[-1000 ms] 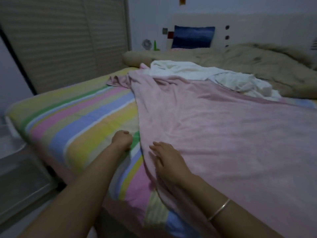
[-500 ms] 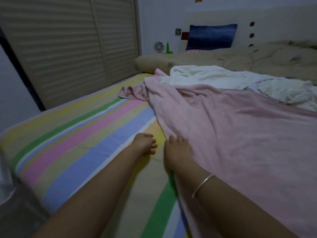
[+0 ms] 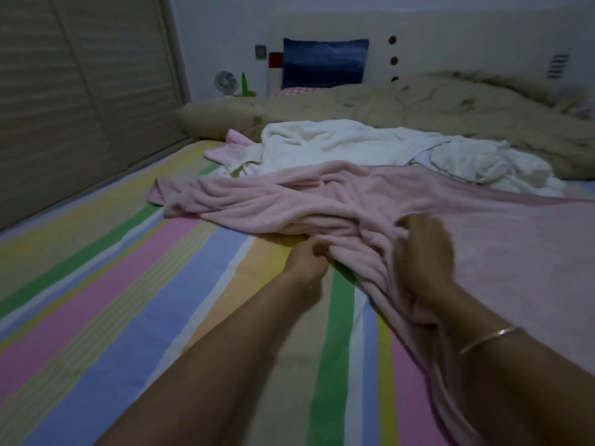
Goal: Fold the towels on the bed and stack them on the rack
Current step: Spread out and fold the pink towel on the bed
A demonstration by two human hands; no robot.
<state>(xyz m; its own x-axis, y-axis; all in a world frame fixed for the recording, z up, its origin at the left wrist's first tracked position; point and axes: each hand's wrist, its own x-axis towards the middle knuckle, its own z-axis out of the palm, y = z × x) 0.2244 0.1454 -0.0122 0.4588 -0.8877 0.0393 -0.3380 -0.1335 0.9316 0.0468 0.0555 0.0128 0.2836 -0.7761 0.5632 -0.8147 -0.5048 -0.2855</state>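
A bed (image 3: 128,284) with a rainbow-striped sheet fills the view. A pink towel (image 3: 499,259) covers its right side, its left edge bunched into folds near the middle. A beige quilt (image 3: 467,111) is heaped across the far end, and a crumpled white towel (image 3: 338,143) lies just in front of it, touching the pink one. A blue pillow (image 3: 325,62) stands against the far wall. The right hand (image 3: 421,252), blurred, lies on the bunched folds with its fingers curled into the cloth. Just left of it, the left hand (image 3: 306,259) pinches the pink towel's edge. A thin bracelet (image 3: 489,339) circles the right wrist.
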